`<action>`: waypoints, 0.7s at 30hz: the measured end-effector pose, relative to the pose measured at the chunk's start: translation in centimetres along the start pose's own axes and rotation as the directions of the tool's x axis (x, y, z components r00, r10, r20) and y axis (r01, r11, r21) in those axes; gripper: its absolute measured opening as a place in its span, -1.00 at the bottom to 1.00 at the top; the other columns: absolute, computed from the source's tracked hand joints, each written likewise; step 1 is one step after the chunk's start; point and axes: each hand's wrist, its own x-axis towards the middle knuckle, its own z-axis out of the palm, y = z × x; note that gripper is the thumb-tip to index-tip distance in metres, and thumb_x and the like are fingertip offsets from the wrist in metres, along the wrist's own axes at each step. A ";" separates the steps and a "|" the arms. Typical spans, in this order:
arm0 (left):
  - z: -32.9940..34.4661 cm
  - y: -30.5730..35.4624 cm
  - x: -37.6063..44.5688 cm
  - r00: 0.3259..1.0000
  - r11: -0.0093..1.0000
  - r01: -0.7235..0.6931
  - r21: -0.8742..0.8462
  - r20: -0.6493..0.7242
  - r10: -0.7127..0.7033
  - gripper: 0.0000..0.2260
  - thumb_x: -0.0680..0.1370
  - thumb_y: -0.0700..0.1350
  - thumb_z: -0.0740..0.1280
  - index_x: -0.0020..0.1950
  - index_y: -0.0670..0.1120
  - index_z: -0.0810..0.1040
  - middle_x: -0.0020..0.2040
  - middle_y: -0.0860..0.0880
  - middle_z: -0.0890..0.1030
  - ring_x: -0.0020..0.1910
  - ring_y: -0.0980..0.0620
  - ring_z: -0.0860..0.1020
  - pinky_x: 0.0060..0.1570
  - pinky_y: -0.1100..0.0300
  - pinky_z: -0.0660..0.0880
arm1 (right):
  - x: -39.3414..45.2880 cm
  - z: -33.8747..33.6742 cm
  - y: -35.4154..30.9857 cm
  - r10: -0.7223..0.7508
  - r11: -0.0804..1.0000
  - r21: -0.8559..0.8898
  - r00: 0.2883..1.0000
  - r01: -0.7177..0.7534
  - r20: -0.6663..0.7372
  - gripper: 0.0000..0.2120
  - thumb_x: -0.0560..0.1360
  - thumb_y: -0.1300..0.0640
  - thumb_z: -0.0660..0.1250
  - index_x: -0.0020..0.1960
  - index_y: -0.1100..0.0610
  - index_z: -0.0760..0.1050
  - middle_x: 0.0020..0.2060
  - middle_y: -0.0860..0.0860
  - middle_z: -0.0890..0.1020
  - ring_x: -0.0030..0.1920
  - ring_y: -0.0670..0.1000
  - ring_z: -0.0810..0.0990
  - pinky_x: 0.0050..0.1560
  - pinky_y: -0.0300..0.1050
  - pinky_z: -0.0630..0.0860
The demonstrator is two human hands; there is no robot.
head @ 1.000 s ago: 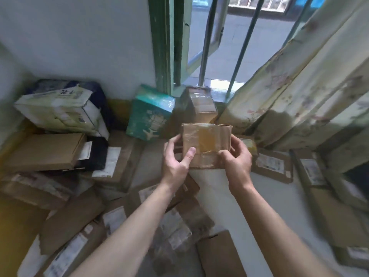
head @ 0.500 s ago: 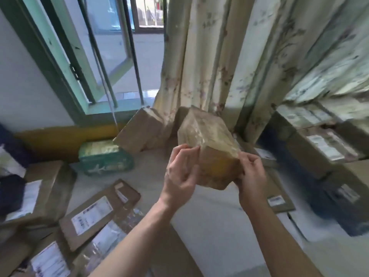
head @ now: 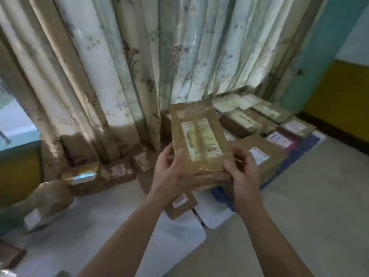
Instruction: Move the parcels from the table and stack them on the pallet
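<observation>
Holding a taped brown parcel [head: 196, 139] in the air, both hands clasp its near end: the left hand [head: 168, 169] curled round the left corner with the thumb on top, the right hand [head: 242, 168] gripping the right corner. The parcel hangs just before the pallet stack [head: 265, 124], above that stack's nearest box.

Risk, as I judge it: only the near end is gripped, so the far end could dip and slip free; shiny tape offers poor purchase. Set down askew, it might slide off toward the floor.

Look: flat cardboard, wrapped in glossy clear tape, a pale shipping label [head: 201, 138] on top, edges slightly crumpled.
</observation>
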 end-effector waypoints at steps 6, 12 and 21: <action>7.8 -3.2 4.7 0.997 0.992 -0.046 0.115 0.067 0.039 -0.60 0.57 0.18 0.41 0.38 0.36 0.41 0.35 0.12 0.52 0.25 0.14 0.57 0.16 0.06 0.63 | 6.4 -5.4 0.1 -0.005 1.000 -0.028 0.999 0.004 -0.053 -0.60 0.58 0.32 0.36 0.28 -0.10 0.59 0.14 -0.09 0.70 0.17 0.00 0.67 -0.01 -0.10 0.64; 16.5 -4.6 10.3 0.980 0.994 -0.101 0.039 0.175 0.093 -0.59 0.63 -0.04 0.38 0.47 0.15 0.44 0.31 0.10 0.55 0.19 0.13 0.61 0.08 0.11 0.65 | 13.3 -10.5 0.0 0.000 0.999 -0.041 0.982 -0.008 -0.190 -0.60 0.58 0.22 0.37 0.31 -0.19 0.57 0.24 -0.10 0.64 0.20 0.02 0.66 0.15 0.11 0.64; 20.6 -5.8 18.0 0.991 0.982 -0.087 0.169 0.118 0.067 -0.40 0.56 0.16 0.42 0.57 0.19 0.32 0.43 0.12 0.45 0.32 0.21 0.50 0.07 0.31 0.60 | 24.1 -12.1 0.2 0.090 0.996 0.022 0.986 -0.088 -0.138 -0.57 0.62 0.20 0.33 0.37 -0.21 0.52 0.11 -0.12 0.70 0.02 0.00 0.74 -0.09 -0.05 0.66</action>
